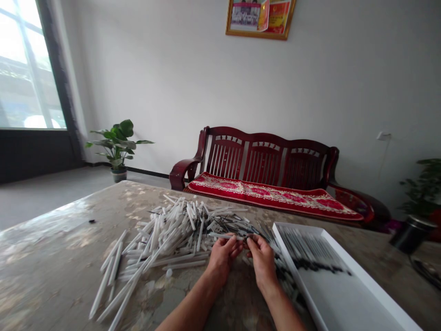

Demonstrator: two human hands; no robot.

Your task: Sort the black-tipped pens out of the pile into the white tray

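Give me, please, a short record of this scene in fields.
left hand: fingers hold a white tube
right hand: fingers pinch the tube's right end
pile: loose white tubes, beyond the hands
tray: white, right of the hands; dark rods side by side inside
table: mottled top
behind: red sofa, plant

The pinched thin piece (243, 238) is too small to identify; the white tray (344, 294) is cut off below.
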